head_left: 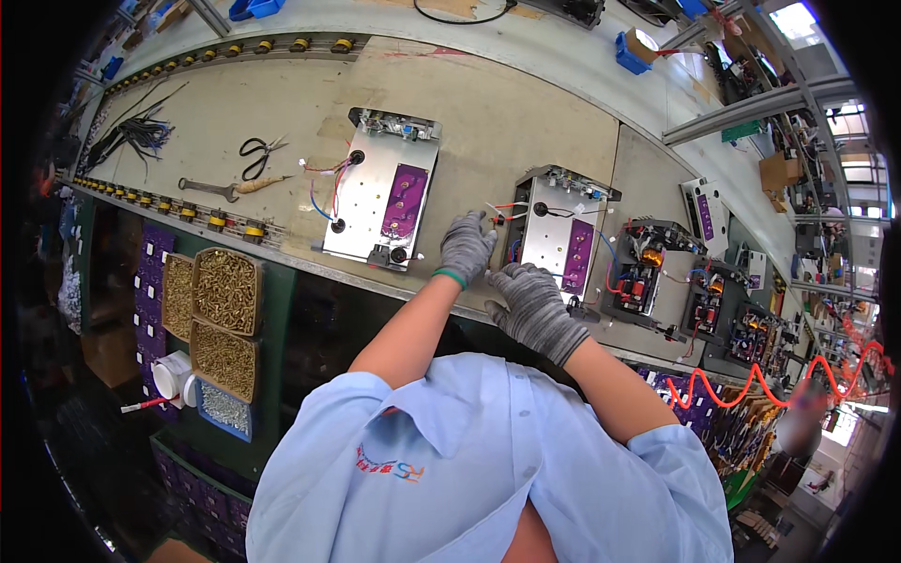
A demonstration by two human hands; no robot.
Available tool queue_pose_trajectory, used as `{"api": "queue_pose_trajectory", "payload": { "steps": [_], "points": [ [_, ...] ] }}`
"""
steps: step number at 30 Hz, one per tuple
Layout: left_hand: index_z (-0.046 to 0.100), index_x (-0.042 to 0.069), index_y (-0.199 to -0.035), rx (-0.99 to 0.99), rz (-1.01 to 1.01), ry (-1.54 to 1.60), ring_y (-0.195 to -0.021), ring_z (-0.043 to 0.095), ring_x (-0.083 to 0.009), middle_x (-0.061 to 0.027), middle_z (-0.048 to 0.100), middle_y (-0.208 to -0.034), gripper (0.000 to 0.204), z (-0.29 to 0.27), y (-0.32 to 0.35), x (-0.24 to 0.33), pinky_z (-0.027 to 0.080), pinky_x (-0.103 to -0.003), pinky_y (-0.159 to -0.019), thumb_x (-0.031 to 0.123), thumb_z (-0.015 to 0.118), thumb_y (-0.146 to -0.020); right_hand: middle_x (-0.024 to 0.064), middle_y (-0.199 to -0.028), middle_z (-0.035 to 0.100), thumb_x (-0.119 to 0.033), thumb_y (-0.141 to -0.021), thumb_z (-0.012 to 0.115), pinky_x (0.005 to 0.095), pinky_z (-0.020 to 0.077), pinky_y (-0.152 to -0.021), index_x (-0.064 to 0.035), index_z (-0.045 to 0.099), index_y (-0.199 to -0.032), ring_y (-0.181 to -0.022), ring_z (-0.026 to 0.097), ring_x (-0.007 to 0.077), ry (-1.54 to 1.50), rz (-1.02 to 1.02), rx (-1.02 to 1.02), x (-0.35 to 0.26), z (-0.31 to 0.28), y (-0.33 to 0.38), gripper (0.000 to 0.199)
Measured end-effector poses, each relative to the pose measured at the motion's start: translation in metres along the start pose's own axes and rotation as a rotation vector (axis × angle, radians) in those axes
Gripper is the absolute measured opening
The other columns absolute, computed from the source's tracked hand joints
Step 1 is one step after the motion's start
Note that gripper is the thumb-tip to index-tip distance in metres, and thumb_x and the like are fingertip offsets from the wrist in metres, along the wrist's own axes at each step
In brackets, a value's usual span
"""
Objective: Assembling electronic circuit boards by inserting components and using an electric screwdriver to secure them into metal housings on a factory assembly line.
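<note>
A silver metal-cased electronic unit [549,242] with a purple circuit board [578,253] on top lies before me, slightly right of centre. Beside its left side is my left hand [467,248], in a grey knit glove with a green cuff. Its fingers are a little bent and apart, close to the red and white wires [507,208] sticking out from the unit. My right hand [537,308], gloved in grey too, lies at the unit's near left corner, thumb spread from the fingers. Nothing shows in either hand. A second silver unit [368,202] lies to the left, with coloured wires.
On the left of the bench lie scissors [258,158], a wrench [208,190], a wooden-handled tool [263,185] and black cable ties [141,133]. Bins of brass screws [225,291] stand below the bench edge. More opened units [643,267] line the right, near a red coiled hose [751,394].
</note>
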State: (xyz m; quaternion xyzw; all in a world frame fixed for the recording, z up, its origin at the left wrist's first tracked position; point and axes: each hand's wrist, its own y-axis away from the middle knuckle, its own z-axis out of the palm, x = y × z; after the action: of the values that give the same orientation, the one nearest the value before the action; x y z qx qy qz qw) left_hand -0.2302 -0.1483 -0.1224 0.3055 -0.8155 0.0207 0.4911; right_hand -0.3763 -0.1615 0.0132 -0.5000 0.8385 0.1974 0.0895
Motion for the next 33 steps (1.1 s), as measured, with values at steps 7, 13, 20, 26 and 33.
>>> {"api": "queue_pose_trajectory", "payload": {
  "steps": [7,13,20,26,33],
  "points": [
    [0.067,0.011,-0.108,-0.177,0.132,-0.379,-0.097,0.063,-0.0351,-0.0164,0.065,-0.102,0.027,0.02,-0.041,-0.016,0.05,-0.045,-0.087,0.024,0.069,-0.084,0.0136,-0.098,0.067,-0.017,-0.076,0.074,0.0435,0.0511,-0.084,-0.006,0.066,-0.107,-0.093,0.064,0.0327,-0.177,-0.007,0.147,-0.001,-0.02,0.012,0.034],
    [0.067,0.008,-0.106,-0.202,0.295,-0.238,-0.096,0.065,-0.0323,-0.0161,0.066,-0.099,0.022,0.012,-0.04,-0.017,0.05,-0.044,-0.087,0.022,0.065,-0.089,0.0126,-0.09,0.068,-0.013,-0.075,0.074,0.0419,0.0522,-0.08,-0.0064,0.068,-0.1,-0.088,0.065,0.031,-0.349,0.065,0.347,0.032,-0.014,0.018,0.027],
    [0.065,0.006,-0.106,-0.382,-0.365,0.793,-0.07,0.068,-0.0191,-0.009,0.069,-0.088,0.019,0.008,-0.056,-0.008,0.055,-0.03,-0.055,0.02,0.058,-0.095,0.0139,-0.098,0.066,-0.014,-0.08,0.076,0.0377,0.0531,-0.083,-0.0018,0.065,-0.113,-0.093,0.065,0.0275,-0.356,0.069,0.336,0.044,-0.026,0.012,0.037],
    [0.066,0.009,-0.105,-0.438,-0.666,1.14,-0.066,0.068,-0.0181,-0.0056,0.069,-0.082,0.018,0.005,-0.061,-0.008,0.054,-0.028,-0.05,0.019,0.056,-0.094,0.0138,-0.095,0.064,-0.028,-0.072,0.084,0.0388,0.0535,-0.079,-0.0026,0.035,-0.146,-0.089,0.065,0.0279,-0.209,0.264,0.179,0.037,-0.033,-0.024,0.092],
    [0.068,0.011,-0.103,-0.438,-0.655,1.143,-0.06,0.063,-0.0144,-0.0025,0.068,-0.078,0.016,0.003,-0.054,0.006,0.052,-0.026,-0.05,0.02,0.06,-0.092,0.0155,-0.084,0.068,-0.033,-0.082,0.077,0.0374,0.052,-0.074,-0.0004,0.054,-0.126,-0.077,0.066,0.0286,-0.273,0.524,0.086,0.063,-0.025,-0.091,0.06]
  ]
}}
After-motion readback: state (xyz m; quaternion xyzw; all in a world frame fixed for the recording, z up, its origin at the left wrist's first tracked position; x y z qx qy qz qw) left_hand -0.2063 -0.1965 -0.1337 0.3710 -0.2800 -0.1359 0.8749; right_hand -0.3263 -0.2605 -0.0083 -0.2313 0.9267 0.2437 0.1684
